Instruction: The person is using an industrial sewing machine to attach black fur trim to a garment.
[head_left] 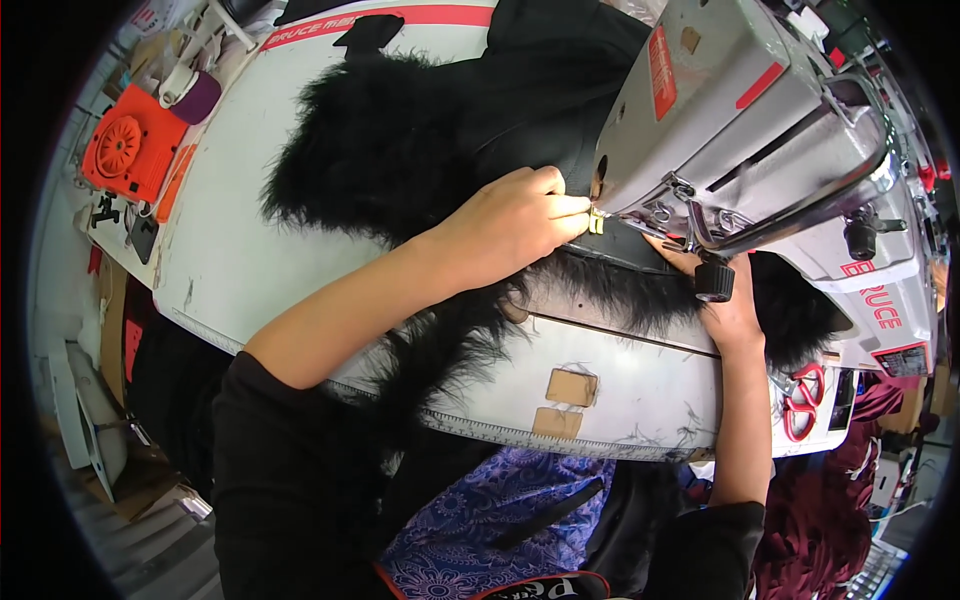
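Observation:
A black garment with a smooth black panel (pixel 540 130) and fluffy black fur trim (pixel 370 150) lies across the sewing machine's bed. My left hand (pixel 515 225) rests on it, fingers drawn together, their tips at a small brass-coloured part (pixel 596 220) beside the needle area. What those fingertips grip is hidden. On the other side of the presser foot, my right hand (pixel 735 305) lies on the black material with a finger stretched toward the needle. The machine head (pixel 710 120) and its knobbed lever cover part of that hand. Fur strands hang over the table's front edge below my left forearm.
Red-handled scissors (pixel 803 402) lie at the table's right end. An orange device (pixel 130 143) and a purple thread cone (pixel 192 97) stand at the far left. A ruler strip (pixel 560 447) runs along the front edge. Maroon fabric (pixel 815 520) is heaped at lower right.

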